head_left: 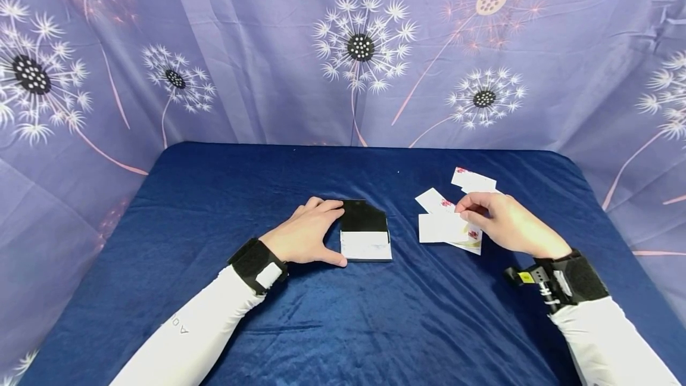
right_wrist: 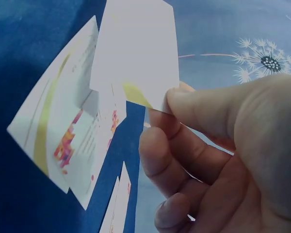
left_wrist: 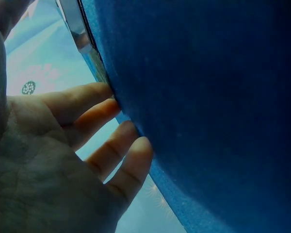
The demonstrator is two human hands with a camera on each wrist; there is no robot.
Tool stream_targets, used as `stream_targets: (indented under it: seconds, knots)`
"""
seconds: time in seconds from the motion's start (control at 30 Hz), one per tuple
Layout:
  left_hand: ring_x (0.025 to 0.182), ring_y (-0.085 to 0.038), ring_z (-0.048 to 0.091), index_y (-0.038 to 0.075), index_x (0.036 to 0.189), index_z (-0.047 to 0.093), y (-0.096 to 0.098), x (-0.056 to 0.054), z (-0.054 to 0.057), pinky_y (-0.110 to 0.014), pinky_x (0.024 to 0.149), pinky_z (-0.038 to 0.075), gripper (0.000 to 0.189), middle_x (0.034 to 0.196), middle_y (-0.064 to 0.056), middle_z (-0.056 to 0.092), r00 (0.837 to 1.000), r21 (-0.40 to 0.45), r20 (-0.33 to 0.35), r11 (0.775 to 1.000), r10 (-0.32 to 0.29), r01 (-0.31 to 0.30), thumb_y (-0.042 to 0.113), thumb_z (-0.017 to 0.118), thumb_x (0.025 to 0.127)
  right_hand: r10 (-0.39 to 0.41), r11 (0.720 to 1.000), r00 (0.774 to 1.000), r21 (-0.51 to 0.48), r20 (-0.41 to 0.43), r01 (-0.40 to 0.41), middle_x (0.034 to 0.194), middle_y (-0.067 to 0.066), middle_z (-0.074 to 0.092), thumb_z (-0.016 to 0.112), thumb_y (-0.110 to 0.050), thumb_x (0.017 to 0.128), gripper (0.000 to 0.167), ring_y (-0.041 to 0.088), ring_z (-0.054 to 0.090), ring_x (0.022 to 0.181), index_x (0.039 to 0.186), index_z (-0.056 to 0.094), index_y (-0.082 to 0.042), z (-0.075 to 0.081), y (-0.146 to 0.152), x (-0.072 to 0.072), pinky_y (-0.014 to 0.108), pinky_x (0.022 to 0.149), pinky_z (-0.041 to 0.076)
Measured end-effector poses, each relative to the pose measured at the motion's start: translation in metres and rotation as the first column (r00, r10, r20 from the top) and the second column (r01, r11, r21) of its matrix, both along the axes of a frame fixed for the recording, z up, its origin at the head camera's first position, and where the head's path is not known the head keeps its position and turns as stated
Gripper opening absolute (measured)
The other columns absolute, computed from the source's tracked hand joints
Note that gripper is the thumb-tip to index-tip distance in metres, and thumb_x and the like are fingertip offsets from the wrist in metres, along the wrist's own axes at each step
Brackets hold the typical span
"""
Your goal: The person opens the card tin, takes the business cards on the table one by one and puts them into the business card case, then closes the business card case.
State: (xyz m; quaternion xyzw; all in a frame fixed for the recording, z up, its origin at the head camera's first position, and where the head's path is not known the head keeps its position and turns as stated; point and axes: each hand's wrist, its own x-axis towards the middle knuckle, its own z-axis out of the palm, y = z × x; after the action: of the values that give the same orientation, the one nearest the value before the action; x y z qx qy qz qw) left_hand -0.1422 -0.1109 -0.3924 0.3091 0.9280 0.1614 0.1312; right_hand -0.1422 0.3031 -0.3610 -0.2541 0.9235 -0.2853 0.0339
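A flat card case lies with its black lid folded back, white cards filling its lower half. My left hand rests along the case's left side, index fingertip at the top corner and thumb at the bottom corner. In the left wrist view the case's shiny edge shows above the loosely stretched fingers. My right hand pinches a white business card between thumb and index finger at one corner. Under that card lie printed business cards with a gold curve and a red-pink design.
More business cards lie farther back, just beyond the right hand. Dark blue cloth covers the table. A purple curtain with dandelion prints hangs behind the table's far edge.
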Motion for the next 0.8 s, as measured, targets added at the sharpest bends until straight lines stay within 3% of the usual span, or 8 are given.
stream_targets:
  seconds: [0.4, 0.7, 0.8]
  knots:
    - [0.150, -0.031, 0.032, 0.005, 0.162, 0.043, 0.000, 0.000, -0.001, -0.054, 0.118, 0.032, 0.106, 0.169, -0.008, 0.037, 1.000, 0.003, -0.005, 1.000, 0.000, 0.000, 0.062, 0.084, 0.083, -0.040, 0.999, 0.999, -0.019, 0.000, 0.040, 0.093, -0.003, 0.072, 0.066, -0.010, 0.106, 0.011, 0.011, 0.057, 0.064, 0.105, 0.075, -0.017, 0.007, -0.015, -0.004, 0.027, 0.059, 0.046]
    - [0.150, -0.031, 0.032, 0.005, 0.162, 0.043, 0.001, 0.000, 0.000, -0.053, 0.118, 0.032, 0.107, 0.169, -0.008, 0.037, 1.000, -0.006, -0.009, 1.000, 0.004, -0.004, 0.062, 0.084, 0.083, -0.037, 0.998, 0.999, -0.058, 0.025, 0.039, 0.081, 0.006, 0.064, 0.065, -0.020, 0.108, 0.010, 0.013, 0.048, 0.047, 0.105, 0.073, -0.015, 0.009, -0.038, -0.011, 0.030, 0.049, 0.041]
    - [0.150, -0.031, 0.032, 0.004, 0.162, 0.043, 0.001, 0.000, 0.000, -0.054, 0.118, 0.033, 0.106, 0.169, -0.008, 0.037, 1.000, -0.004, -0.007, 1.000, 0.004, -0.004, 0.062, 0.084, 0.083, -0.036, 0.997, 0.999, -0.069, 0.002, 0.036, 0.084, 0.006, 0.065, 0.066, -0.018, 0.108, 0.009, 0.013, 0.051, 0.055, 0.105, 0.074, -0.014, 0.009, -0.047, -0.013, 0.029, 0.053, 0.042]
